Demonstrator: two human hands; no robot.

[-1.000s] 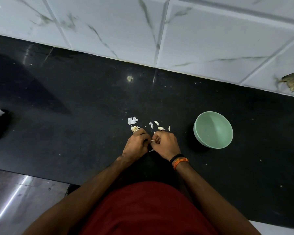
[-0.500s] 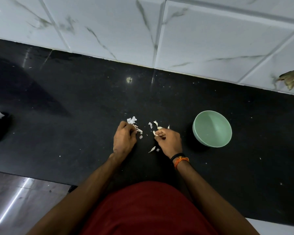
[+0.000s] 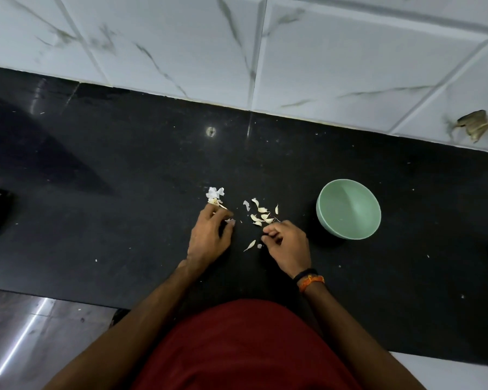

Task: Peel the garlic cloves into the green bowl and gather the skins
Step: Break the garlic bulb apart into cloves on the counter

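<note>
Working low over the black counter [image 3: 96,220], both hands sit among the garlic skins [image 3: 261,215]. Left hand [image 3: 209,237]: fingers curled down onto scraps by the papery white clump [image 3: 215,192]; whether its grip has hold of anything cannot be told. Right hand [image 3: 288,246]: fingertips bunched in a tight curl near two loose flakes [image 3: 251,244]; something small may be pinched there, too small to confirm. Green bowl [image 3: 348,208] stands to the right of the hands, apart from the pile, looks empty. No whole clove visible on the counter.

Risks, as judged: skins are light and dry, so a quick sweep or a breath could scatter them wider. Stray flakes may stick to fingers and ride into the bowl with a clove. A knock from the right wrist could shift the bowl.
</note>
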